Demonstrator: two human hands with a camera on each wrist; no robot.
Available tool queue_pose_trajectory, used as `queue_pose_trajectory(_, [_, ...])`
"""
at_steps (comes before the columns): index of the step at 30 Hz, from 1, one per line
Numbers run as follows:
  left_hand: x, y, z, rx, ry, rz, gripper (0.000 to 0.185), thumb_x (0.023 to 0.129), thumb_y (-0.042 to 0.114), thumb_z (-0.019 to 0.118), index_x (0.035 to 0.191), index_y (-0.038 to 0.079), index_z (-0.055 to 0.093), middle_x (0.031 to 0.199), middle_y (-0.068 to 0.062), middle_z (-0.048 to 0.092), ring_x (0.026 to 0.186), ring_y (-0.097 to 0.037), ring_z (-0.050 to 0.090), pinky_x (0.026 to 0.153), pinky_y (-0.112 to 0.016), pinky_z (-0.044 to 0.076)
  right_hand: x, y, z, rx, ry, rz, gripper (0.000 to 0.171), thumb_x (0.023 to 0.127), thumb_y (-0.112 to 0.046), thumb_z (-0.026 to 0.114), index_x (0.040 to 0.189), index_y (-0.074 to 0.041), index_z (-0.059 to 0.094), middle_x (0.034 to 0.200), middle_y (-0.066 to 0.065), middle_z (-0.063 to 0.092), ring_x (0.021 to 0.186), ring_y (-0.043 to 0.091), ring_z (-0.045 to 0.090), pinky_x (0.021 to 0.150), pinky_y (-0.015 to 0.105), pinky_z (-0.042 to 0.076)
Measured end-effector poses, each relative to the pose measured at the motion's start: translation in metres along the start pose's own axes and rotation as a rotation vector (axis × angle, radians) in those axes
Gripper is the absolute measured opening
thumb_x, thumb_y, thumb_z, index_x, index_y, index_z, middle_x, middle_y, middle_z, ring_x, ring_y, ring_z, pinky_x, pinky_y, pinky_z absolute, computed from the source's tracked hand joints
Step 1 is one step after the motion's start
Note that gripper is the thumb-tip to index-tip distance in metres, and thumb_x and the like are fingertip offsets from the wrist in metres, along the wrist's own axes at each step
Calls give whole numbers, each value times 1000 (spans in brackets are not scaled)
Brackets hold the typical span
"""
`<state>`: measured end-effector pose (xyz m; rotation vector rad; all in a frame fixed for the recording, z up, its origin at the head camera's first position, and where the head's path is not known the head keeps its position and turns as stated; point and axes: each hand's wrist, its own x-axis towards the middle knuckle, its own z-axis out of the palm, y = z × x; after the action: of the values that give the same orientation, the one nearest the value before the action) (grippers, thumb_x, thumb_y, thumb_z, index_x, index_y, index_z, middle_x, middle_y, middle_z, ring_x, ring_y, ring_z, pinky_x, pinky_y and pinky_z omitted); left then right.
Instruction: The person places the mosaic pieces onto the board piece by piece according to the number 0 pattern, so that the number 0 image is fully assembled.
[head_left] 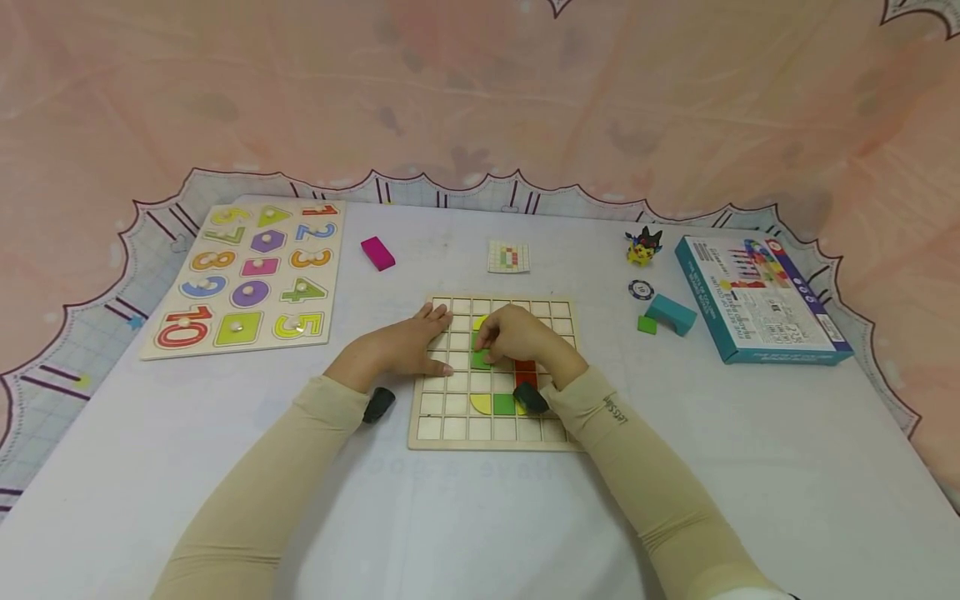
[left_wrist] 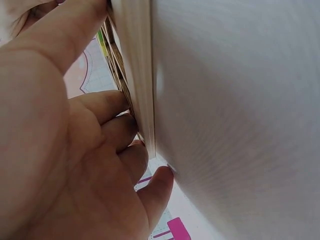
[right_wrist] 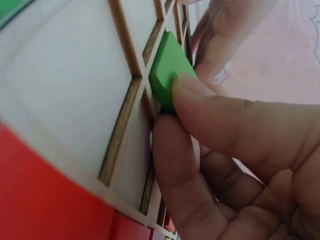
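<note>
A wooden grid board [head_left: 455,428] lies on the white table in front of me. My left hand [head_left: 405,344] rests on its left edge with the fingers spread, the thumb and fingertips reaching over the rim. With thumb and finger, my right hand [head_left: 525,337] pinches a green square tile [right_wrist: 170,62], which stands tilted against the grid. Red tiles [head_left: 527,377] lie partly under that hand. Lower in the grid are a yellow rounded tile [head_left: 481,404] and another green tile [head_left: 504,405]; the right wrist camera [head_left: 531,398] hides part of that row.
Beyond the board lies a small pattern card [head_left: 508,257]. To the left are a number puzzle [head_left: 242,287] and a magenta block [head_left: 378,253]. At right sit a toy figure [head_left: 643,247], a poker chip [head_left: 641,289], a teal arch block [head_left: 671,313], a loose green piece [head_left: 647,325] and a box [head_left: 772,308].
</note>
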<state>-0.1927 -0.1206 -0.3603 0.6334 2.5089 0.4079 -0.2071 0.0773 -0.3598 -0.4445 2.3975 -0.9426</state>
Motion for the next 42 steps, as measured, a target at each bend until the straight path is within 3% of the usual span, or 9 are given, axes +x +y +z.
queue_pose_trajectory(12, [-1, 2, -1, 6, -3, 1, 89, 85, 40, 63, 148, 4, 12, 155, -12, 3, 142, -30, -5, 115, -46, 10, -2, 0, 0, -59, 3, -6, 19, 76, -4, 73, 95, -6, 72, 87, 2, 66, 81, 12, 56, 73, 22, 48])
queue_pose_trajectory(20, [1, 2, -1, 5, -7, -15, 90, 85, 40, 63, 148, 5, 11, 155, -11, 2, 142, -29, -6, 115, -46, 9, -20, 13, -23, -18, 83, 4, 18, 79, -8, 70, 96, -4, 71, 88, 6, 66, 79, 16, 56, 71, 25, 47])
queue_pose_trajectory(26, [2, 2, 0, -2, -15, -20, 90, 85, 40, 63, 148, 5, 9, 155, -10, 1, 142, -28, -7, 115, -44, 8, -42, 36, -52, 17, 173, 51, 23, 82, -7, 68, 104, -1, 68, 94, 11, 65, 87, 20, 56, 80, 31, 45])
queue_pose_trajectory(30, [2, 0, 1, -9, -20, -16, 90, 85, 40, 63, 148, 5, 8, 155, -11, 0, 142, -29, -8, 115, -45, 8, -57, 58, -73, 13, 226, 96, 29, 81, -4, 66, 110, 2, 65, 101, 15, 64, 90, 21, 55, 78, 29, 44])
queue_pose_trajectory(36, [1, -1, 0, -10, -22, -2, 91, 85, 41, 63, 148, 4, 8, 155, -13, 0, 142, -31, -9, 115, -47, 9, -76, 92, -97, 2, 235, 152, 37, 82, -4, 65, 117, 4, 59, 110, 20, 60, 89, 19, 53, 75, 25, 44])
queue_pose_trajectory(42, [0, 1, 0, -3, -23, 0, 91, 85, 40, 63, 148, 4, 7, 155, -13, 0, 142, -31, -8, 115, -47, 10, -93, 111, -107, -42, 271, 226, 37, 85, -7, 60, 120, 3, 57, 111, 21, 59, 101, 28, 51, 87, 38, 41])
